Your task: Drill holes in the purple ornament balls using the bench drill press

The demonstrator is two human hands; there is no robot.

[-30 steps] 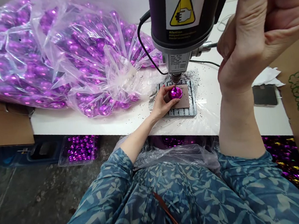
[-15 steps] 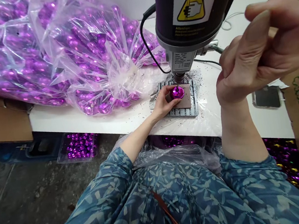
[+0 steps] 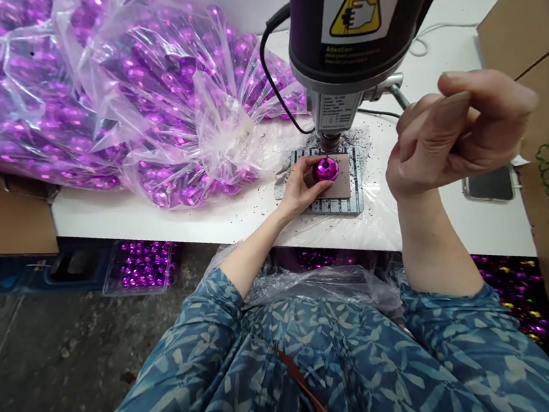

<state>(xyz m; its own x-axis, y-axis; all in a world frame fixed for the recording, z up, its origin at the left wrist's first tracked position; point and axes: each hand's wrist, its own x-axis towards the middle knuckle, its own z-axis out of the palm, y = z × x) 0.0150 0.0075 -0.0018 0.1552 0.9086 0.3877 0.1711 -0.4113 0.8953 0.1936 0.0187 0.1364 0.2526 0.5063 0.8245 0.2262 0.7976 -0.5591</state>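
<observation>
Purple ornament [image 3: 325,170] sits on a small brown pad [image 3: 340,177] atop the slotted metal base plate [image 3: 327,206], directly under the drill chuck [image 3: 330,140]. Far to the left, a clear plastic bag [image 3: 108,99] stuffed with similar purple pieces lies on the white table [image 3: 157,222]. Left hand [image 3: 302,186] pinches the ornament between thumb and fingers. Above stands the dark drill press head [image 3: 357,18]. Right hand [image 3: 449,133] is curled around the metal feed lever [image 3: 397,95]. Near it, a phone [image 3: 489,185] lies flat beside a cardboard box [image 3: 544,135].
</observation>
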